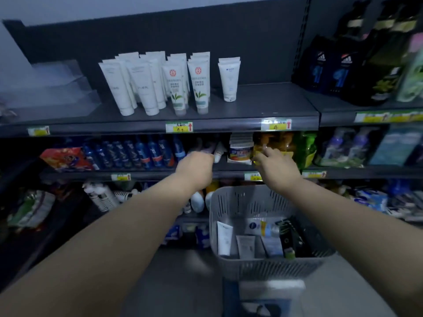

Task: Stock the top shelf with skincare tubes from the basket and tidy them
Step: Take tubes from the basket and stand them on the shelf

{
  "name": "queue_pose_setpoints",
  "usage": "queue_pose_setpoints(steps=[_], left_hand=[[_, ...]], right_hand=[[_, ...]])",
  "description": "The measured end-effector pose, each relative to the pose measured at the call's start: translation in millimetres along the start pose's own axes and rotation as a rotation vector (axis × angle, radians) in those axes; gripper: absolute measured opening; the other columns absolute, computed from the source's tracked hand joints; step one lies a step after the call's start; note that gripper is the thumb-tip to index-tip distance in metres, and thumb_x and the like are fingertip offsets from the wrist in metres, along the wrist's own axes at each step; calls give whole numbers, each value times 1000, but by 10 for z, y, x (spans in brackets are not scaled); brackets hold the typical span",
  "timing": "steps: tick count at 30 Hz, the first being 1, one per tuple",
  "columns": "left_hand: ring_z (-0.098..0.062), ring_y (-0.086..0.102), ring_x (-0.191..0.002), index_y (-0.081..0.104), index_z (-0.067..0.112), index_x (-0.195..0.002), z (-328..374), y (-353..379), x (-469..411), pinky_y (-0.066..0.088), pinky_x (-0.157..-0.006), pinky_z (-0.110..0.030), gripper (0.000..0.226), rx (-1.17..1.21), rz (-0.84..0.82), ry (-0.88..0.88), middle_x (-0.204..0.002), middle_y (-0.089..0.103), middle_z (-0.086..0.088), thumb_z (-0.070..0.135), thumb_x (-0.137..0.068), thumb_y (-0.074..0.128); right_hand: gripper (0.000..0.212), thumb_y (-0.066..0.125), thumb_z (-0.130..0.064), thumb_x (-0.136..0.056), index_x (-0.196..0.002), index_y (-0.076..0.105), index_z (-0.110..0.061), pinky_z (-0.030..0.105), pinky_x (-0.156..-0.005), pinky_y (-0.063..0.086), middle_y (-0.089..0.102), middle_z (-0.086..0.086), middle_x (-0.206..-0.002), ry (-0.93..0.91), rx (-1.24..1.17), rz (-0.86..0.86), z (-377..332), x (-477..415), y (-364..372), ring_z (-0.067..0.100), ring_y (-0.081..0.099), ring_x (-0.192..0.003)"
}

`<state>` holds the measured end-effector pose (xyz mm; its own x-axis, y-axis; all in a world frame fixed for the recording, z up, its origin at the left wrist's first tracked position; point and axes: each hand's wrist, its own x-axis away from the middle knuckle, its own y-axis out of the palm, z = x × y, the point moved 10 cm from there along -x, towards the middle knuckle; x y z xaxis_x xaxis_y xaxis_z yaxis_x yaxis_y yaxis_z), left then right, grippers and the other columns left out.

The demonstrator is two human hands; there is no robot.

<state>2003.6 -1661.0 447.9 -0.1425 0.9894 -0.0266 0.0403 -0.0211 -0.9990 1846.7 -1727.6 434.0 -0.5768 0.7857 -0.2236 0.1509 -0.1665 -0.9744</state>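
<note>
Second shelf (229, 167): both hands (196, 167) curled, seemingly empty.

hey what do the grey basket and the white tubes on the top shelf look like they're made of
The grey basket looks like moulded plastic with a matte finish: its walls are one piece, pierced with rows of slots. The white tubes on the top shelf look like soft squeezable plastic with a smooth, faintly satin skin: flat crimped tops, printed labels, standing on their caps. The blur leaves the finish uncertain.
</note>
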Motion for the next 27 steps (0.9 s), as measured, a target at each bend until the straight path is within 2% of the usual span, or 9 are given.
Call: queue_pose_setpoints(steps=[2,5,10,13,17,20,22,25,27], left_hand=[[-34,60,-103,58,13,-122,88,244,66,53,-77,-42,32,62,-53,-13,-117,61,-14,12,-90,53],[-34,61,-97,60,12,-111,224,616,79,54,-75,-39,22,123,-141,-20,-110,64,-13,11,-90,52],[-30,59,-111,60,7,-119,446,1228,-26,50,-86,-36,28,139,-306,-50,-118,62,-11,10,-93,48],[-32,62,-104,61,4,-109,528,1582,-69,52,-82,-40,21,213,-396,-104,-111,62,-14,7,-92,49],[-31,60,-109,60,4,-114,554,2028,-156,50,-85,-37,25,302,-455,-179,-119,62,-16,9,-91,52],[-32,55,-118,56,3,-122,548,2368,-158,46,-94,-38,29,363,-536,-274,-129,56,-18,12,-95,51],[-32,53,-122,54,3,-127,553,2584,-137,45,-101,-39,33,395,-587,-332,-133,54,-19,12,-96,50],[-33,56,-117,56,1,-122,511,2825,-95,46,-99,-38,31,409,-605,-411,-126,59,-19,9,-93,50],[-35,56,-119,56,-2,-120,500,2975,-30,45,-99,-38,29,433,-637,-441,-125,60,-20,8,-93,50]], right_hand=[[30,45,-28,-97,-124,52,-17,40,-82,40,50,10,-119,15,-4,-47,75,156,200,32,46,-114],[31,47,-27,-96,-125,52,-18,41,-87,41,50,8,-121,31,-22,-123,192,320,529,31,46,-116],[30,51,-18,-91,-121,53,-20,41,-90,41,51,7,-119,28,-34,-266,347,494,1176,29,47,-116],[33,55,-18,-88,-121,52,-20,40,-90,40,49,6,-117,-11,-45,-379,403,541,1563,29,46,-115],[35,53,-13,-87,-121,52,-19,40,-93,40,49,7,-118,-59,-85,-496,460,526,2036,30,47,-115],[42,51,-12,-89,-130,47,-16,42,-97,39,47,11,-124,-140,-88,-618,416,505,2415,33,45,-119],[41,48,-12,-92,-133,45,-13,41,-94,40,46,14,-126,-215,-97,-711,348,519,2681,34,45,-119],[37,46,-9,-95,-131,49,-12,38,-88,47,49,15,-124,-334,-158,-816,194,575,3042,35,51,-113],[42,45,-10,-96,-138,44,-17,40,-89,47,49,17,-129,-403,-149,-850,66,609,3236,35,51,-112]])
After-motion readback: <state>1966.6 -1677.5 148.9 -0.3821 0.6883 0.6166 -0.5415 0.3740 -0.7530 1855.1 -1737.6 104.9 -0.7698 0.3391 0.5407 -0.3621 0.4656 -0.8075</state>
